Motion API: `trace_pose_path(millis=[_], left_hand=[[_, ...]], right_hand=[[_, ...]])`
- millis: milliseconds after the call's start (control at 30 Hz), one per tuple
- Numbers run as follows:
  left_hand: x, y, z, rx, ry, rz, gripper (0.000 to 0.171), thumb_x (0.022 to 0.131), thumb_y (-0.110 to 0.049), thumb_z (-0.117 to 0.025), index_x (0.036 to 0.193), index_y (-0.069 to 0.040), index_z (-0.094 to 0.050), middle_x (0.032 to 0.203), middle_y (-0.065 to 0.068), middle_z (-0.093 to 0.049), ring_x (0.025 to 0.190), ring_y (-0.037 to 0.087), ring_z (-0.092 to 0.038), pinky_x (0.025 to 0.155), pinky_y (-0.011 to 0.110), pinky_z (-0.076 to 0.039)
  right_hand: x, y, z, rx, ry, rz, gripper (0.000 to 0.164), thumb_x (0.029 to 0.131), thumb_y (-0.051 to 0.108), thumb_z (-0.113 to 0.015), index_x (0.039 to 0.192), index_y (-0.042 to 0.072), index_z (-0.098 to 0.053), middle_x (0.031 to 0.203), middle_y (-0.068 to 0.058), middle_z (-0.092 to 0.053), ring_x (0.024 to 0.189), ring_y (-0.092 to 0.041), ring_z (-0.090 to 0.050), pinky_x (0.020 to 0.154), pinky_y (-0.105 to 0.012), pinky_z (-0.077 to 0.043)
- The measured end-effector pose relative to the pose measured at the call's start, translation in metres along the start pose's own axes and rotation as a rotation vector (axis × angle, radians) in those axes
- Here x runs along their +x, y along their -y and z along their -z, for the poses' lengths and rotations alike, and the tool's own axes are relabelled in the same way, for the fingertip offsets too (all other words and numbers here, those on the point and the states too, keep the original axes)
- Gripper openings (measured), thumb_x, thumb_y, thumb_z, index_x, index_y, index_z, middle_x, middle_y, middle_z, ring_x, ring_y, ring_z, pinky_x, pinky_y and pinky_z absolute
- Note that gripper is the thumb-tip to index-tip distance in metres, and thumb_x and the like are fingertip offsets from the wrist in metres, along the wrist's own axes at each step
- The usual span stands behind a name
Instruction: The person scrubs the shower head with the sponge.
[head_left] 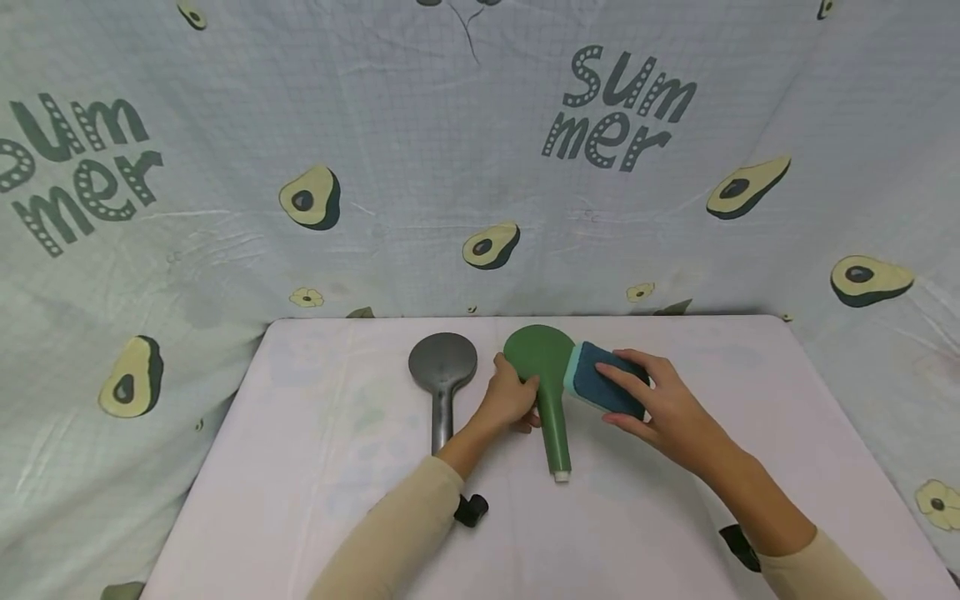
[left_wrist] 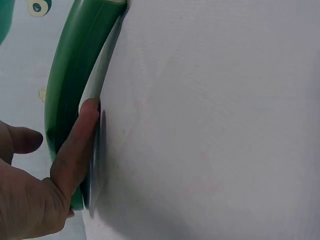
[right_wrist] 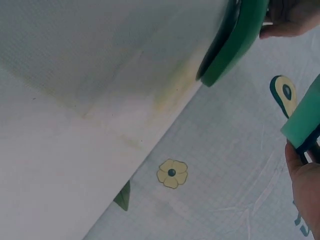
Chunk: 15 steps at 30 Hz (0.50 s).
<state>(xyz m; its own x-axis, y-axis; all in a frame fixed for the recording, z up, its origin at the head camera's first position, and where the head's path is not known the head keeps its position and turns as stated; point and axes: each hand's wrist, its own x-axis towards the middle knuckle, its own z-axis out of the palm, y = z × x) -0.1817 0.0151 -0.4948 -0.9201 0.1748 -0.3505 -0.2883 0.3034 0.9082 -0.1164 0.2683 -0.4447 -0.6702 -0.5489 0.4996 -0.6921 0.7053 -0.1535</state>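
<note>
A green shower head (head_left: 538, 348) lies face down near the table's back edge, its handle pointing toward me. My left hand (head_left: 510, 396) holds it by the neck, thumb near the handle. In the left wrist view a finger reaches beneath the curved green handle (left_wrist: 75, 65). My right hand (head_left: 660, 408) grips a sponge (head_left: 606, 379), dark blue on one face and light teal on the other. The sponge's teal side is right at the shower head's right rim in the head view. In the right wrist view the sponge (right_wrist: 305, 117) shows at the right edge.
A dark grey shower head (head_left: 442, 367) lies left of the green one, its handle partly behind my left forearm. A pale cloth covers the table (head_left: 637, 533). Behind it hangs a curtain (head_left: 405, 150) printed with avocados and lettering. Black wrist gear (head_left: 472, 510) sits at the left sleeve.
</note>
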Motion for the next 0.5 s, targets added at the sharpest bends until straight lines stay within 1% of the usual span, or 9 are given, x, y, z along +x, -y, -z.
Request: trace_pose_path(millis=[67, 133, 233, 300, 333, 367, 400, 467, 500], left_hand=[[-0.003, -0.002, 0.005, 0.050, 0.001, -0.004, 0.091, 0.107, -0.024, -0.055, 0.160, 0.004, 0.013, 0.069, 0.024, -0.068, 0.049, 0.027, -0.069, 0.047, 0.038, -0.060], [-0.009, -0.005, 0.012, 0.072, -0.004, -0.012, 0.091, 0.106, -0.028, -0.055, 0.161, 0.004, 0.010, 0.071, 0.027, -0.069, 0.050, 0.027, -0.069, 0.049, 0.038, -0.060], [-0.020, -0.007, 0.025, 0.035, 0.005, -0.057, 0.082, 0.107, -0.029, -0.055, 0.162, 0.003, -0.003, 0.092, 0.027, -0.072, 0.062, 0.031, -0.073, 0.057, 0.039, -0.063], [-0.030, -0.007, 0.035, 0.016, 0.016, -0.112, 0.073, 0.108, -0.029, -0.055, 0.161, 0.002, -0.015, 0.105, 0.026, -0.069, 0.073, 0.035, -0.075, 0.064, 0.040, -0.064], [-0.034, -0.006, 0.041, 0.018, 0.024, -0.145, 0.068, 0.108, -0.027, -0.055, 0.159, 0.002, -0.021, 0.110, 0.025, -0.067, 0.079, 0.036, -0.075, 0.067, 0.040, -0.064], [-0.038, -0.005, 0.047, 0.032, 0.027, -0.176, 0.064, 0.108, -0.027, -0.056, 0.157, 0.002, -0.027, 0.113, 0.022, -0.064, 0.083, 0.036, -0.074, 0.069, 0.039, -0.064], [-0.042, -0.004, 0.053, 0.059, 0.024, -0.204, 0.059, 0.107, -0.025, -0.057, 0.154, 0.003, -0.033, 0.112, 0.021, -0.064, 0.086, 0.036, -0.074, 0.070, 0.038, -0.064], [-0.048, -0.001, 0.067, 0.140, 0.000, -0.253, 0.050, 0.106, -0.023, -0.058, 0.146, 0.004, -0.045, 0.108, 0.017, -0.063, 0.087, 0.033, -0.072, 0.070, 0.034, -0.062], [-0.051, 0.000, 0.074, 0.188, -0.021, -0.273, 0.045, 0.105, -0.022, -0.059, 0.141, 0.004, -0.051, 0.105, 0.015, -0.063, 0.087, 0.029, -0.071, 0.070, 0.031, -0.060]], right_hand=[[0.001, 0.002, -0.001, 0.005, 0.007, 0.004, 0.065, 0.093, 0.045, -0.075, 0.149, 0.017, -0.055, 0.147, -0.020, -0.049, 0.130, -0.037, -0.051, 0.090, -0.048, -0.057], [0.002, 0.004, -0.003, 0.006, 0.010, 0.006, 0.065, 0.093, 0.045, -0.075, 0.149, 0.018, -0.055, 0.148, -0.019, -0.049, 0.130, -0.037, -0.050, 0.091, -0.049, -0.057], [0.002, 0.007, -0.003, 0.011, 0.001, 0.005, 0.063, 0.097, 0.053, -0.065, 0.148, 0.018, -0.055, 0.147, -0.020, -0.049, 0.130, -0.037, -0.050, 0.091, -0.049, -0.057], [0.003, 0.010, -0.004, 0.015, -0.001, 0.006, 0.064, 0.100, 0.059, -0.054, 0.148, 0.018, -0.055, 0.147, -0.020, -0.049, 0.131, -0.037, -0.049, 0.091, -0.049, -0.058], [0.003, 0.011, -0.004, 0.016, -0.002, 0.007, 0.064, 0.100, 0.060, -0.051, 0.148, 0.018, -0.055, 0.147, -0.020, -0.049, 0.131, -0.037, -0.049, 0.090, -0.049, -0.058], [0.003, 0.012, -0.004, 0.019, -0.002, 0.008, 0.065, 0.100, 0.061, -0.049, 0.148, 0.018, -0.055, 0.147, -0.020, -0.049, 0.131, -0.037, -0.049, 0.090, -0.049, -0.059], [0.003, 0.013, -0.004, 0.023, -0.001, 0.010, 0.064, 0.100, 0.060, -0.051, 0.148, 0.017, -0.055, 0.147, -0.021, -0.049, 0.131, -0.037, -0.049, 0.090, -0.049, -0.059], [0.004, 0.015, -0.005, 0.028, 0.004, 0.013, 0.062, 0.100, 0.057, -0.057, 0.148, 0.018, -0.055, 0.147, -0.020, -0.049, 0.131, -0.037, -0.049, 0.090, -0.049, -0.060], [0.004, 0.016, -0.005, 0.032, 0.005, 0.012, 0.062, 0.098, 0.054, -0.063, 0.149, 0.018, -0.055, 0.147, -0.020, -0.049, 0.131, -0.037, -0.049, 0.091, -0.049, -0.060]])
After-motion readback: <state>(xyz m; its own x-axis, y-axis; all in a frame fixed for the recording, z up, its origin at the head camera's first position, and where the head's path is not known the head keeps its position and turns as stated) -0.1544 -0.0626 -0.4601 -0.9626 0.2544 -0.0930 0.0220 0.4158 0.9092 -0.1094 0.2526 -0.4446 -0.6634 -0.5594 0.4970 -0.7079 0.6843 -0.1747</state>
